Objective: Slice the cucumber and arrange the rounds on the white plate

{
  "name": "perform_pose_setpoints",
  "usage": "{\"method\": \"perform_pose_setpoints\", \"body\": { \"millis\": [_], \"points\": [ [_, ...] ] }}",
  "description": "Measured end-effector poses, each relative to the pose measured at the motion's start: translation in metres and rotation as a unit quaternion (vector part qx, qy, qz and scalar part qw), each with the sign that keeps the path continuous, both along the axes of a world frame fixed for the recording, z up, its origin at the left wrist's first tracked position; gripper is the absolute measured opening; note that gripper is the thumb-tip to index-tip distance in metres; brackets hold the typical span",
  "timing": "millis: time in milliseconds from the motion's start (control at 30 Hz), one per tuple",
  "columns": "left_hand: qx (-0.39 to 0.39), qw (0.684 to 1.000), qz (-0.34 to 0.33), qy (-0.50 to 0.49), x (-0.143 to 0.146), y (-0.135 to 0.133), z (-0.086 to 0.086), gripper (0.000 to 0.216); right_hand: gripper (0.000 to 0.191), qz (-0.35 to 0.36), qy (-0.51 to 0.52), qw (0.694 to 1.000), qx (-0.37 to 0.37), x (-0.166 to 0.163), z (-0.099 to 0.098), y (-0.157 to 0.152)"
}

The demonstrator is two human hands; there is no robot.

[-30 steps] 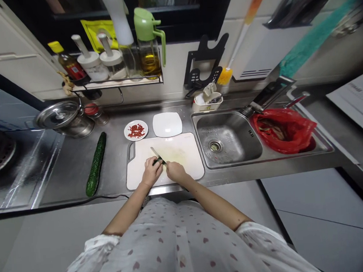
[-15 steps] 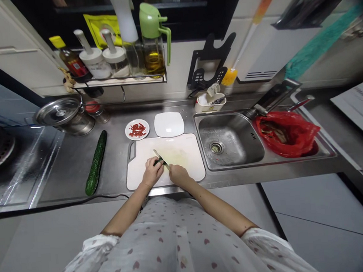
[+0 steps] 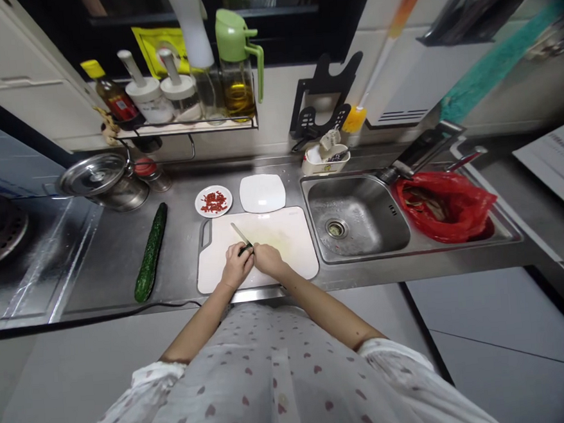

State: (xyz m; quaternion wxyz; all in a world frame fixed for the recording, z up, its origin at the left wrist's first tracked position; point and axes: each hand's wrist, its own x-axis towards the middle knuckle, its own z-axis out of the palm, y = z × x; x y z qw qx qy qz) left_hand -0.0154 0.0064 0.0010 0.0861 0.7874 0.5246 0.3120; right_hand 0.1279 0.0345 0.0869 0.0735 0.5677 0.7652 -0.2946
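Note:
On the white cutting board, my left hand is closed around a short piece of cucumber, which is mostly hidden by the fingers. My right hand grips a knife by its handle. Its narrow blade points up and to the left, lying against the cucumber piece. Both hands are close together, almost touching. A whole cucumber lies on the steel counter left of the board.
Behind the board stand a small plate of chopped red bits and a white square dish. The sink is at the right, with a red plastic bag beside it. A steel pot and a spice jar stand back left.
My right hand with the knife has moved left and slightly up, closer to my left hand. The blade has slid further up-left past the cucumber piece. My left hand stays nearly in place.

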Motion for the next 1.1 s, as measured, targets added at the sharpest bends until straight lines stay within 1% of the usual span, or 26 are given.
{"method": "perform_pose_setpoints", "body": {
  "millis": [167,300,500,733,867,1100],
  "points": [
    [0.005,1.000,-0.002,0.001,-0.001,0.000,-0.001,0.023,0.026,-0.020,-0.007,1.000,0.004,0.001,0.000,-0.004],
    [0.004,1.000,0.000,0.003,0.000,0.000,0.000,0.022,0.027,-0.021,-0.015,1.000,0.001,0.006,0.000,-0.012],
    [0.011,1.000,0.004,0.007,0.001,-0.001,0.001,0.022,0.029,-0.003,-0.047,0.999,0.002,0.024,0.002,-0.032],
    [0.005,1.000,0.005,-0.004,0.002,-0.001,0.002,0.022,0.027,-0.008,-0.072,0.997,-0.023,0.038,0.003,-0.050],
    [0.005,1.000,0.004,-0.002,0.002,-0.001,0.004,0.023,0.028,-0.009,-0.067,0.998,-0.014,0.033,0.002,-0.047],
    [0.005,1.000,0.003,-0.003,0.001,-0.001,0.002,0.023,0.030,-0.007,-0.045,0.999,-0.003,0.014,0.004,-0.022]
  ]
}}
